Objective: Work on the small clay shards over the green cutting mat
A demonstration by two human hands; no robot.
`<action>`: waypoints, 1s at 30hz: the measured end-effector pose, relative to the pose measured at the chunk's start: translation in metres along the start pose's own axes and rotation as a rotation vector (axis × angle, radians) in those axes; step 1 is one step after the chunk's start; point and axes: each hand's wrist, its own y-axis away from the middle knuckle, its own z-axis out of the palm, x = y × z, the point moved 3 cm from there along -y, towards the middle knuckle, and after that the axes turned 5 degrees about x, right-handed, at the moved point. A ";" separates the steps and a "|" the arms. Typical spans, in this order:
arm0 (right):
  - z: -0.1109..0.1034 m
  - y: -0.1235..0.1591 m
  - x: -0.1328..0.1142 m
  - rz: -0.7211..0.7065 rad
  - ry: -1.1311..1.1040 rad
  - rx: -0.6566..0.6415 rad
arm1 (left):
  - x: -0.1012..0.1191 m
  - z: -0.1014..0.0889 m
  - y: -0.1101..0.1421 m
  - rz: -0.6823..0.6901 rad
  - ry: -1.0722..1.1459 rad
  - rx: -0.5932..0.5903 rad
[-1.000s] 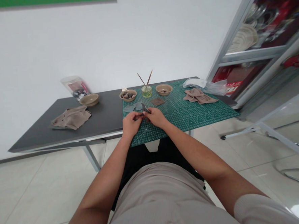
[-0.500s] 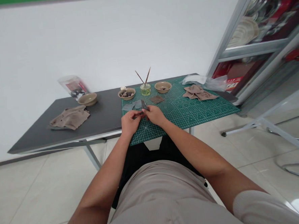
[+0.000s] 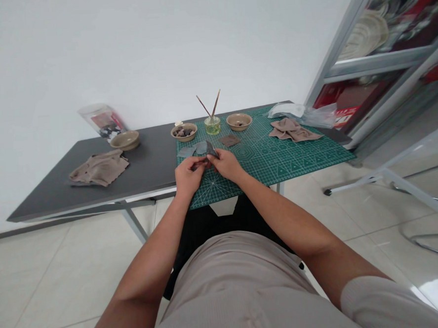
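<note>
Over the green mat [image 3: 263, 156] on the dark tabletop [image 3: 152, 160], a dark grey piece [image 3: 211, 149] is pinched in the right hand [image 3: 227, 164], fingers closed; the left hand [image 3: 188, 175] curls its fingers beside it, hold unclear; beyond stands a jar [image 3: 213, 127].

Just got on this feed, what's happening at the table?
The person's left hand and right hand are together over the green mat, fingers on a small dark grey piece. Grey pieces and a brown square lie just beyond. Behind them, a glass jar with two sticks stands between a bowl of dark chunks and a nearly empty bowl. Crumpled cloths lie to either side.
</note>
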 end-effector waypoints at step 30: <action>-0.012 0.033 -0.015 -0.478 0.725 -0.253 | -0.029 0.000 -0.013 -0.177 0.463 0.280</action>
